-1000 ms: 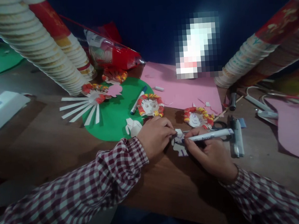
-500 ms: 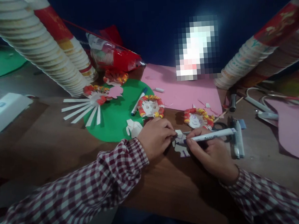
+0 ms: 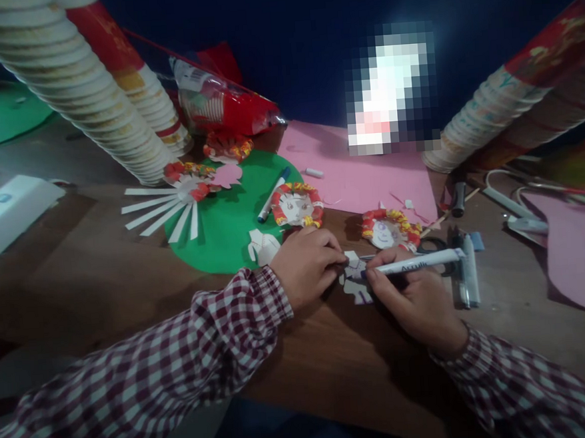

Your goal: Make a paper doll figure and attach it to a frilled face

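My right hand (image 3: 413, 297) grips a white acrylic marker (image 3: 426, 262), its tip pointing left onto a small white paper cutout (image 3: 355, 288). Purple lines are drawn on the cutout, which lies on the wooden table. At the cutout's upper left edge, my left hand (image 3: 308, 264) has its fingertips closed and pinching or pressing the paper. Just beyond the hands lie two paper faces ringed in red and yellow, the left face (image 3: 297, 205) and the right face (image 3: 386, 229). Another white cutout (image 3: 263, 246) rests left of my left hand.
A green sheet (image 3: 199, 252) and a pink sheet (image 3: 350, 181) lie behind. Stacks of paper cups (image 3: 130, 123) rise on both sides. Several markers (image 3: 469, 273) and black-handled scissors (image 3: 432, 246) are at the right. A power strip (image 3: 12, 215) sits far left.
The marker tip has shifted very slightly over the cutout. Both hands stay almost where they were, and the view has tilted a little.
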{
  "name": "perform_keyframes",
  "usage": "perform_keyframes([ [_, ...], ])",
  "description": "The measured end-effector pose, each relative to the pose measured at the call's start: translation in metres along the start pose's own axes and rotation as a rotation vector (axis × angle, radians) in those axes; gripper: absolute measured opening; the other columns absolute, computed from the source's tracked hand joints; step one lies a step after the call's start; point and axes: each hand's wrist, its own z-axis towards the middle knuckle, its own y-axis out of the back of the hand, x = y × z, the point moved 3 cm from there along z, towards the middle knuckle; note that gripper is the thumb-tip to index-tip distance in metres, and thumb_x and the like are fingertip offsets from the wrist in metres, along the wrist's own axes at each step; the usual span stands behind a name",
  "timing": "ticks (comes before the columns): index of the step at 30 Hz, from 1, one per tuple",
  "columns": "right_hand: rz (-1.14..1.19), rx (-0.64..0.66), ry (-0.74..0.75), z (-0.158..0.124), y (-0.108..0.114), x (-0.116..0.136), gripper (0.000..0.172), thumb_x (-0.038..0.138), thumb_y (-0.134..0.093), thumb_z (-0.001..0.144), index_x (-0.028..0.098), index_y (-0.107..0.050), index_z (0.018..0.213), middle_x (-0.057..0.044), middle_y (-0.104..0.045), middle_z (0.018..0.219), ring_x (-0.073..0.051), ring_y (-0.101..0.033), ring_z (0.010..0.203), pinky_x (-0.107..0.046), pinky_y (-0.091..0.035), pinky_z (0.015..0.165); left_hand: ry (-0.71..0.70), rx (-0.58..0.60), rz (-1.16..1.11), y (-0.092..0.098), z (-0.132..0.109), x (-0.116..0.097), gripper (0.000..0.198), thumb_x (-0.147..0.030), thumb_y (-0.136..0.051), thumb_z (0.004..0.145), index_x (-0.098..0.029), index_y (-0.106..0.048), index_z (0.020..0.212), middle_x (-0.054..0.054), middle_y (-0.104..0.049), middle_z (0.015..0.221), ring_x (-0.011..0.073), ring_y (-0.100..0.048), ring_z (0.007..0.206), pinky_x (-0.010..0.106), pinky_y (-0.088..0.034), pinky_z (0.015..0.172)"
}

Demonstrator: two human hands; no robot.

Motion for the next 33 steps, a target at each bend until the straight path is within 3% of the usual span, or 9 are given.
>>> perform_keyframes([
  [33, 0.026, 0.018, -0.018, -0.0007, -0.0011, -0.0001, 0.007, 0.024, -0.055, 0.082, 0.02, -0.058, 0.078, 0.001, -0.06, 0.065, -0.014, -0.056, 0.059, -0.025, -0.045, 0.059, -0.007, 0.005, 0.013, 0.0005, 0.0004, -0.0002, 0.017, -0.016, -0.058, 0.079, -0.019, -0.069, 0.091, 0.004, -0.063, 0.094, 0.0185, -0.054, 0.09, 0.035, -0.042, 0.083],
])
